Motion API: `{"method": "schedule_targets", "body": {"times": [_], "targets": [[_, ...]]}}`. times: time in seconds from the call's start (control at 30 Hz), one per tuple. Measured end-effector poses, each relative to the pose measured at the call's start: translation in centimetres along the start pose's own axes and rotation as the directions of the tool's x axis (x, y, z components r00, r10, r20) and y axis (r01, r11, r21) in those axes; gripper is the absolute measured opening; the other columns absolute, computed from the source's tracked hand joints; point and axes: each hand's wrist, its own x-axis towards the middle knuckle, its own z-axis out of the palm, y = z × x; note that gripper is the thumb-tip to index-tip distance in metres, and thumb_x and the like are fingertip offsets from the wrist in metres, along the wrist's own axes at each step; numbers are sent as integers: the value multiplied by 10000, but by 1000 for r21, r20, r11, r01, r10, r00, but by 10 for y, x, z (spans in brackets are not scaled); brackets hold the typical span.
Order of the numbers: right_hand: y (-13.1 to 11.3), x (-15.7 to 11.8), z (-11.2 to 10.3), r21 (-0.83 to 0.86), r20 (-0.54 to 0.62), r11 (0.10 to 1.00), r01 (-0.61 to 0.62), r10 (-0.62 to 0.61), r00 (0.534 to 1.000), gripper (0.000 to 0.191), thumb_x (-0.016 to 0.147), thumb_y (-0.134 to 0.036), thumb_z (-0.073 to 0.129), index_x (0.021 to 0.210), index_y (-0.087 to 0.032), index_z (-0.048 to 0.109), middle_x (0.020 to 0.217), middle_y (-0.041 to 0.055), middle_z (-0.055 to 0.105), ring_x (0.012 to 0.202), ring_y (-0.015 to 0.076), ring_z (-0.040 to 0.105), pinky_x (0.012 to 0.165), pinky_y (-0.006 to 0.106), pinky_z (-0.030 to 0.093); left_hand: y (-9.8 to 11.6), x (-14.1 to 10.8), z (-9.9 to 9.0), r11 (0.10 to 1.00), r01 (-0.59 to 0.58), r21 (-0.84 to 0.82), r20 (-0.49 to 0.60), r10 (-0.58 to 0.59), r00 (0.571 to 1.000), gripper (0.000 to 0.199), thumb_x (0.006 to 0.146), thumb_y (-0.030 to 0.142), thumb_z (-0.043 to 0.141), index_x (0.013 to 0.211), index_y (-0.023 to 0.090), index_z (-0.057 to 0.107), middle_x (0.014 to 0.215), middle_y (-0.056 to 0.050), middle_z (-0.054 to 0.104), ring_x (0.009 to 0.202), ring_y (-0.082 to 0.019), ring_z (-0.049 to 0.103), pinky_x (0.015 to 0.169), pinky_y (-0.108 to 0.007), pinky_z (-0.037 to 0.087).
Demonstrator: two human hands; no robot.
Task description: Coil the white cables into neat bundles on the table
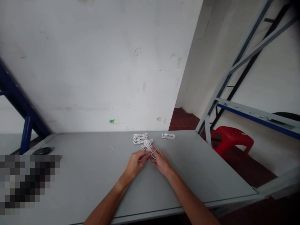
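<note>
A coiled white cable (147,144) is gripped between the thumb and fingers of my right hand (161,161). Around its near end runs a thin pale tie (153,152). My left hand (136,162) is closed in a pinch at the tie, close against the right fingertips; the fingers partly hide what lies between them. Just beyond the hands, more coiled white cables (140,137) lie bunched together on the grey table (89,175). Another white cable bundle (168,136) rests apart from them to the right, near the back edge.
A loose thin tie (115,148) lies left of the cables. At the table's left is a black computer mouse (42,151), with a blurred-out patch below it. A white wall (105,68) stands behind; a red stool (231,140) and metal frame (225,84) stand right.
</note>
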Motion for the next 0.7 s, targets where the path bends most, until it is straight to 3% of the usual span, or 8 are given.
{"method": "schedule_targets", "body": {"times": [0.23,0.43,0.7], "targets": [[6,3,-4,-141,77,983,116,-106,991,533,724,-719,634,653,-200,537,486,-82,361,410,59,264,415,223,148,-7,0,4,998,-63,19,-37,63,997,201,911,287,581,853,199,752,858,-60,707,789,-170,641,746,-265,490],[1,-2,-2,-200,92,968,149,-133,987,517,738,-714,628,701,-198,617,488,-66,398,452,79,294,439,222,192,-9,-1,7,991,-118,60,-87,123,989,191,896,286,612,800,209,758,903,-74,650,905,-192,605,845,-306,488],[5,1,3,9,36,992,122,-123,992,474,690,-655,722,682,-194,612,517,-60,429,460,72,294,439,226,185,0,-2,6,986,-146,77,-43,149,988,218,966,269,482,857,194,655,900,-56,625,859,-162,598,803,-266,471]]}}
